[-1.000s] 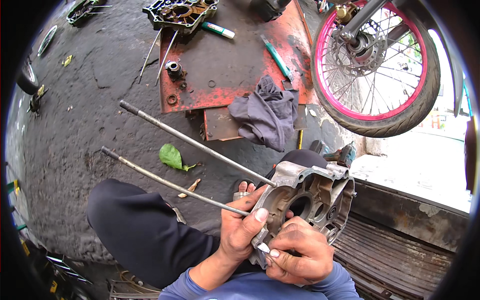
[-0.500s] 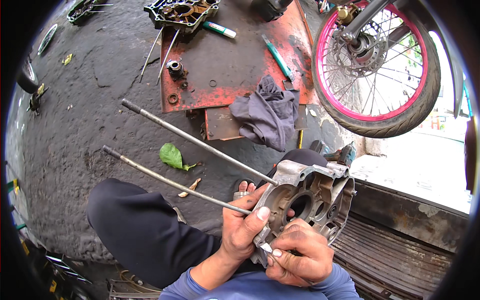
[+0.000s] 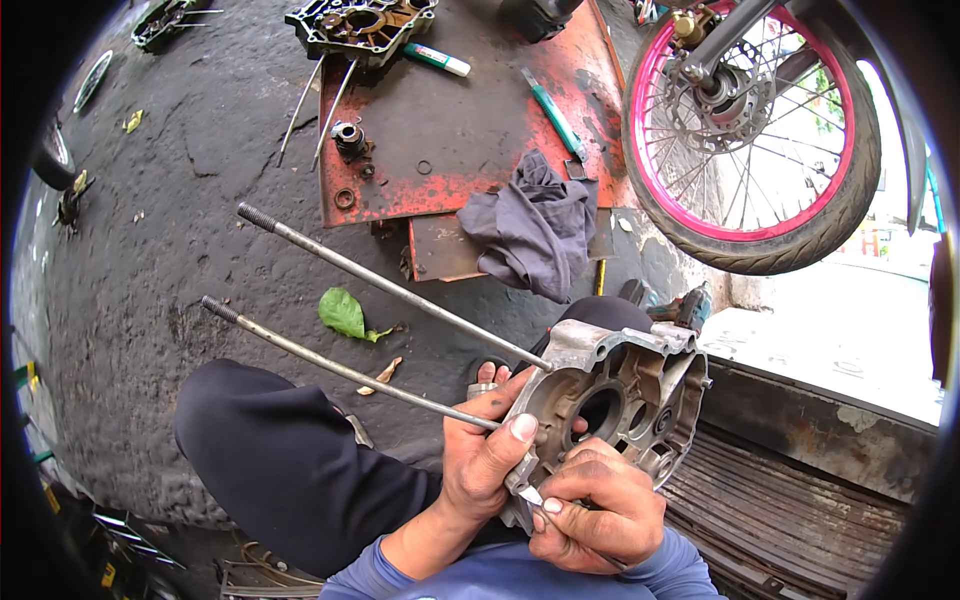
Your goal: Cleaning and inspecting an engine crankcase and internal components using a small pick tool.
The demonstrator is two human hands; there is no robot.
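A silver engine crankcase half (image 3: pixel 630 400) sits low in the view over my lap, with two long threaded metal studs (image 3: pixel 380 295) reaching from it to the upper left. My left hand (image 3: pixel 482 465) grips its left edge, the thumb lying over the rim beside the lower stud. My right hand (image 3: pixel 600 510) is closed on a small thin metal blade (image 3: pixel 528 492), whose pale tip touches the rim just below my left thumb. The rest of that tool is mostly hidden by my fingers.
A red metal sheet (image 3: pixel 456 120) bears another crankcase (image 3: pixel 362 28), a tube (image 3: pixel 436 59), a green-handled tool (image 3: pixel 553 110), small parts and a grey rag (image 3: pixel 530 225). A pink-rimmed wheel (image 3: pixel 750 250) stands upper right. A cordless tool (image 3: pixel 690 310) lies beyond my right knee.
The crankcase has tilted very slightly, its stud tips shifting a little down and left. Both hands keep their grip, with only tiny finger movement at the rim.
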